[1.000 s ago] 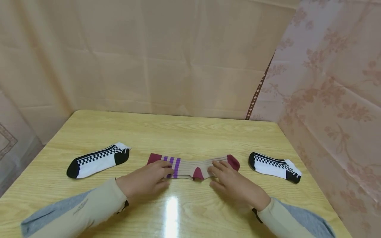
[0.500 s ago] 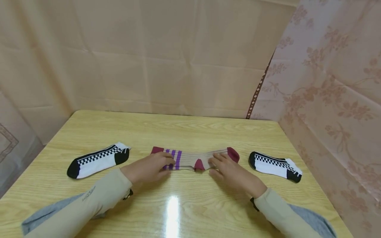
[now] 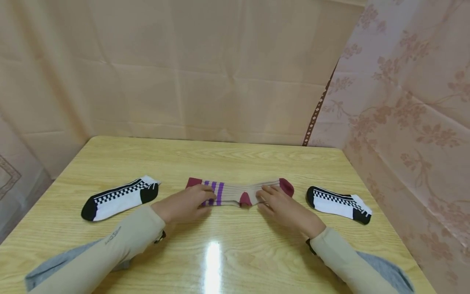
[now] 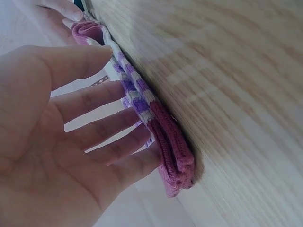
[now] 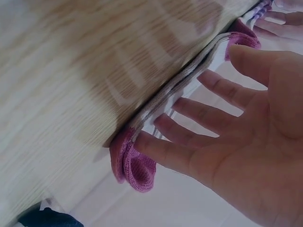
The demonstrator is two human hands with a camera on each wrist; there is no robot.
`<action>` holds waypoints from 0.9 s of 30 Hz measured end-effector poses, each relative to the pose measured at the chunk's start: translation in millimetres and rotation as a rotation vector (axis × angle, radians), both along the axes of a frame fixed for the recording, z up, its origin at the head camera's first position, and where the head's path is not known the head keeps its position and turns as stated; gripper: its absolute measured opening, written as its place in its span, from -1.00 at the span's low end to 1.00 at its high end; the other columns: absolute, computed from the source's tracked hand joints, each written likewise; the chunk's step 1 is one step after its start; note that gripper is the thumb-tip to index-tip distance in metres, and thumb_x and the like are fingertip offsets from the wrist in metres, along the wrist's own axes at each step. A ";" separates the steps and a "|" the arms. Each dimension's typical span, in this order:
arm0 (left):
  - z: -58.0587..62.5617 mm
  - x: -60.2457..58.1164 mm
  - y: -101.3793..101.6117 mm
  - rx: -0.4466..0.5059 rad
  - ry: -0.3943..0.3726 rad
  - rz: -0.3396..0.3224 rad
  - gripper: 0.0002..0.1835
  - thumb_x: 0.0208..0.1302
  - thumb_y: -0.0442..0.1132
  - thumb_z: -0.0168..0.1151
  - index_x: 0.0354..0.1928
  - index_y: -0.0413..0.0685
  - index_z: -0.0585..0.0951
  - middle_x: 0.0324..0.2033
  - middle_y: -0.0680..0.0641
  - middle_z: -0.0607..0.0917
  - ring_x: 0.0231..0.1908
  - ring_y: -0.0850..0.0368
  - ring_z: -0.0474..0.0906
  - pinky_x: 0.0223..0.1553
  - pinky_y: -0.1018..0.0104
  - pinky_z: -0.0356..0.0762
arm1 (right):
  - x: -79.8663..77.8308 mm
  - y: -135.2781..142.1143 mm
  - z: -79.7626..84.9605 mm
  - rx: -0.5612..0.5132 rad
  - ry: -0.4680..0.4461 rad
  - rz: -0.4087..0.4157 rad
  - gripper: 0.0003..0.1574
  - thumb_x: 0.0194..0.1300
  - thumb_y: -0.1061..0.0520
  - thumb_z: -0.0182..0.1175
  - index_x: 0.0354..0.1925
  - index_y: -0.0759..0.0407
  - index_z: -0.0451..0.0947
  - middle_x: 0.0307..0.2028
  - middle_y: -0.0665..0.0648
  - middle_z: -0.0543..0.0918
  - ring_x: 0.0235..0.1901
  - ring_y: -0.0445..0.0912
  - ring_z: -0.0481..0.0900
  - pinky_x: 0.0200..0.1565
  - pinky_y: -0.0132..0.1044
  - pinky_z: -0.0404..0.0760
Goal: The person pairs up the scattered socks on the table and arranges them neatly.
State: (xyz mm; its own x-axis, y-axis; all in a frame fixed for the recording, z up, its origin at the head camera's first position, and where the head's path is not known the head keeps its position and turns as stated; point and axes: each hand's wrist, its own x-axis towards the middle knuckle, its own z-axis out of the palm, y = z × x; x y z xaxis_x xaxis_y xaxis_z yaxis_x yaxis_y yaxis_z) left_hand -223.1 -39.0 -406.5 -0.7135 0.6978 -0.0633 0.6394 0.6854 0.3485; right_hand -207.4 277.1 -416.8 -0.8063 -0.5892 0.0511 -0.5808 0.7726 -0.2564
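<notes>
Beige ribbed socks (image 3: 232, 194) with maroon cuff, heel and toe and purple stripes lie flat across the table's middle; the wrist views show them in two stacked layers. The left hand (image 3: 187, 203) rests its fingertips on the striped part near the maroon cuff (image 4: 173, 151), thumb apart. Fingers of the right hand (image 3: 284, 206) lie spread on the foot part, between the heel and the maroon toe (image 5: 137, 170). Both palms face the near edge of the socks in the wrist views, with fingers fairly straight. The hands cover parts of the fabric.
A white sock with black checks (image 3: 121, 198) lies to the left of the hands. Its look-alike, another checkered sock (image 3: 338, 205), is at the right. The wooden table (image 3: 235, 163) ends at a beige curtain (image 3: 205, 73) behind and a floral cloth (image 3: 415, 122) at right.
Both hands have slid away from the body, carrying the striped socks toward the back of the table. Most of this came in the first half second. The checkered socks stay in place.
</notes>
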 end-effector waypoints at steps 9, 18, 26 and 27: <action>-1.3 -10.8 0.0 0.010 0.020 -0.016 -0.57 0.41 -0.13 0.23 0.24 -0.15 0.56 0.24 -0.20 0.53 0.26 -0.12 0.45 0.27 0.00 0.42 | -8.7 -2.9 -0.6 0.018 0.006 -0.017 -0.57 0.47 0.11 0.15 0.18 0.34 0.48 0.23 0.42 0.47 0.26 0.31 0.38 0.28 0.19 0.35; -0.4 -22.3 1.2 0.018 0.024 -0.026 -0.56 0.39 -0.15 0.26 0.23 -0.20 0.56 0.24 -0.24 0.53 0.25 -0.16 0.45 0.26 -0.02 0.43 | -19.8 -4.0 -0.2 0.026 -0.017 -0.032 -0.59 0.50 0.10 0.11 0.18 0.31 0.48 0.21 0.37 0.49 0.24 0.28 0.41 0.28 0.17 0.38; 1.1 -34.8 3.2 0.018 0.028 -0.019 -0.56 0.40 -0.16 0.25 0.23 -0.23 0.55 0.25 -0.27 0.51 0.28 -0.20 0.41 0.28 -0.05 0.39 | -31.8 -5.0 1.4 0.041 -0.030 -0.045 -0.59 0.49 0.09 0.11 0.18 0.30 0.49 0.20 0.34 0.52 0.25 0.25 0.42 0.30 0.15 0.35; 1.3 -36.7 3.8 0.014 0.039 -0.022 -0.56 0.40 -0.16 0.25 0.23 -0.23 0.55 0.25 -0.28 0.51 0.27 -0.21 0.42 0.27 -0.06 0.40 | -33.5 -5.1 1.5 0.043 -0.025 -0.042 -0.60 0.49 0.10 0.12 0.17 0.29 0.49 0.19 0.33 0.53 0.24 0.25 0.42 0.29 0.16 0.35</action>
